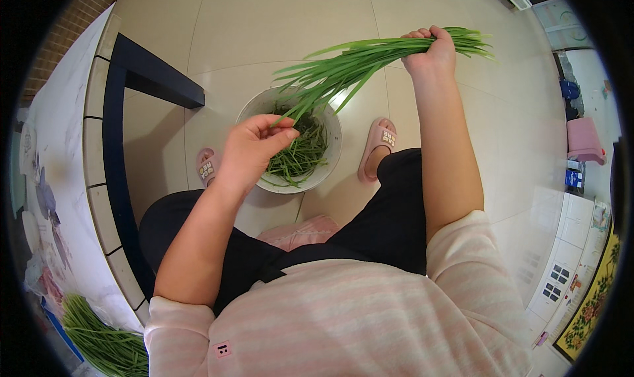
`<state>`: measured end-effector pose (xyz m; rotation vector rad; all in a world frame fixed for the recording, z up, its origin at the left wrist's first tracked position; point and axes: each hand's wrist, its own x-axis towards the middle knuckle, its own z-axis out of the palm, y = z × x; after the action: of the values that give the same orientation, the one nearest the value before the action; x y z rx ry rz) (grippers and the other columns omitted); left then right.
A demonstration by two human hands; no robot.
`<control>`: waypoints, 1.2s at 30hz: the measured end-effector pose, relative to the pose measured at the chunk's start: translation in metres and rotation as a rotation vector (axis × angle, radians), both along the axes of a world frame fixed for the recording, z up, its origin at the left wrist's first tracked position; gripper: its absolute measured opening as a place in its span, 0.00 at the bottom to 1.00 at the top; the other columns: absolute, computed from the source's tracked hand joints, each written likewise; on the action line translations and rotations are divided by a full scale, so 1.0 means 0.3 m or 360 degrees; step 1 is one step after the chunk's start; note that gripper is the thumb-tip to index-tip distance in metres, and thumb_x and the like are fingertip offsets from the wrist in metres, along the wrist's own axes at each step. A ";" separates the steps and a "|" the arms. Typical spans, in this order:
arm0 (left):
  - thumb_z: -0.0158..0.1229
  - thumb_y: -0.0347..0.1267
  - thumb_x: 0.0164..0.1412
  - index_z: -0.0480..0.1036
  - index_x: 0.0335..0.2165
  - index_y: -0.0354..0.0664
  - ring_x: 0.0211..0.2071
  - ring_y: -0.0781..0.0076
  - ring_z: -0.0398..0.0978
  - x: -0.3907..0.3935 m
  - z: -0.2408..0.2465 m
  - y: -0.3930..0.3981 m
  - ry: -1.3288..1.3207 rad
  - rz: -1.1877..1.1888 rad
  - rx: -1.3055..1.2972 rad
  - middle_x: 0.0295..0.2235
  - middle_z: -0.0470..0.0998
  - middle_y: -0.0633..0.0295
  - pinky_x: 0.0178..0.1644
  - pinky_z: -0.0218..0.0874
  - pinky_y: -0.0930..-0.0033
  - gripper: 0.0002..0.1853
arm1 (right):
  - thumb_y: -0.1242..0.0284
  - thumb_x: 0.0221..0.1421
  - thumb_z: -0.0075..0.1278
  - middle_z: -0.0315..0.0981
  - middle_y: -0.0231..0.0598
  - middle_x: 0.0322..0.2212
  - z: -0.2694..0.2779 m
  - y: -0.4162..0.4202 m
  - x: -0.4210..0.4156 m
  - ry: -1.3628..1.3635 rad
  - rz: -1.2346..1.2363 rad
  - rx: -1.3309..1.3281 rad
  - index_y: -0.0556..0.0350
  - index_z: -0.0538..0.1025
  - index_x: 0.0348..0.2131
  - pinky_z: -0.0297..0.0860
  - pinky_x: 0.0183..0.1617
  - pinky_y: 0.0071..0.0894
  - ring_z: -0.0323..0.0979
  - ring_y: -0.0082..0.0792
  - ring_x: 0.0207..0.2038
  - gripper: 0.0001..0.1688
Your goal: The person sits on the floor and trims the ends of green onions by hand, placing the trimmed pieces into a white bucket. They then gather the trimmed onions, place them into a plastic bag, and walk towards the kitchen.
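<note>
A bunch of long, flat green leaves, probably garlic chives [361, 55], is gripped in my right hand [432, 52], up and to the right of the bucket. Its loose tips fan out leftward over the bucket's rim. My left hand [262, 139] is above the bucket's left side, thumb and fingertips pinched on the tip of a leaf from that bunch. Between my feet stands a round whitish bucket [333, 144]. Inside it lie trimmed green leaf pieces [299, 154] in a loose tangle, partly hidden by my left hand.
On my left is a table with a dark frame [116, 129] and a marble-patterned cover [64, 144]. Another pile of green leaves [101, 335] lies at lower left. My feet wear pink slippers [376, 144] on the tiled floor [277, 20]. A pink container [586, 137] is at far right.
</note>
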<state>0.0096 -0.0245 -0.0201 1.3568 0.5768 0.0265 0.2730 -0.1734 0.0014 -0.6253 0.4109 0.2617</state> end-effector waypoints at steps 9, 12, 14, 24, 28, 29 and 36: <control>0.53 0.28 0.50 0.70 0.33 0.35 0.22 0.83 0.66 0.008 0.019 0.011 0.0064 -0.0002 -0.0315 0.26 0.75 0.60 0.26 0.56 0.83 0.09 | 0.74 0.50 0.37 0.54 0.31 0.15 -0.006 0.050 -0.055 0.0044 0.0101 -0.0053 0.53 0.56 0.23 0.56 0.24 0.30 0.52 0.27 0.17 0.07; 0.52 0.27 0.50 0.70 0.30 0.35 0.22 0.83 0.66 0.006 0.011 0.011 0.0081 -0.0026 -0.0239 0.23 0.74 0.61 0.26 0.56 0.81 0.07 | 0.74 0.50 0.37 0.55 0.31 0.15 -0.011 0.054 -0.054 0.0042 0.0109 -0.0058 0.53 0.56 0.23 0.56 0.24 0.31 0.53 0.27 0.17 0.06; 0.52 0.26 0.50 0.69 0.29 0.35 0.23 0.82 0.66 0.001 -0.008 0.017 0.0041 -0.0067 -0.0181 0.23 0.74 0.61 0.27 0.56 0.81 0.06 | 0.74 0.50 0.37 0.55 0.31 0.15 -0.009 0.059 -0.060 0.0033 0.0122 -0.0072 0.53 0.56 0.23 0.56 0.24 0.30 0.53 0.27 0.17 0.06; 0.50 0.25 0.52 0.63 0.39 0.33 0.28 0.79 0.68 -0.012 -0.064 0.043 0.0047 -0.0030 0.0215 0.27 0.73 0.61 0.35 0.58 0.79 0.14 | 0.73 0.50 0.37 0.56 0.31 0.15 0.006 0.033 -0.042 0.0010 0.0173 0.0043 0.53 0.58 0.20 0.58 0.25 0.31 0.54 0.28 0.18 0.08; 0.53 0.26 0.49 0.66 0.37 0.34 0.30 0.79 0.68 -0.019 -0.039 0.073 0.0304 -0.0238 0.0529 0.28 0.73 0.61 0.36 0.58 0.78 0.14 | 0.73 0.51 0.38 0.59 0.32 0.17 0.019 0.047 -0.066 -0.0160 0.0271 -0.0056 0.54 0.61 0.23 0.62 0.30 0.33 0.58 0.29 0.20 0.06; 0.54 0.26 0.48 0.67 0.36 0.35 0.30 0.79 0.68 -0.020 -0.015 0.081 0.0374 -0.0273 0.0700 0.28 0.73 0.61 0.35 0.58 0.78 0.13 | 0.73 0.51 0.39 0.59 0.32 0.18 0.021 0.052 -0.075 -0.0187 0.0318 -0.0058 0.54 0.61 0.23 0.63 0.32 0.35 0.59 0.30 0.21 0.06; 0.57 0.30 0.45 0.70 0.34 0.38 0.27 0.70 0.68 -0.032 -0.017 0.113 -0.0112 -0.0200 0.1337 0.26 0.71 0.60 0.31 0.59 0.71 0.14 | 0.74 0.50 0.42 0.65 0.36 0.24 0.006 0.070 -0.092 -0.0481 0.0791 -0.0046 0.55 0.64 0.29 0.66 0.40 0.42 0.66 0.35 0.28 0.05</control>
<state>0.0001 0.0094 -0.0254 2.1952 0.4278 0.2352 0.2455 -0.1525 0.0034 -0.7777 -0.0387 0.6255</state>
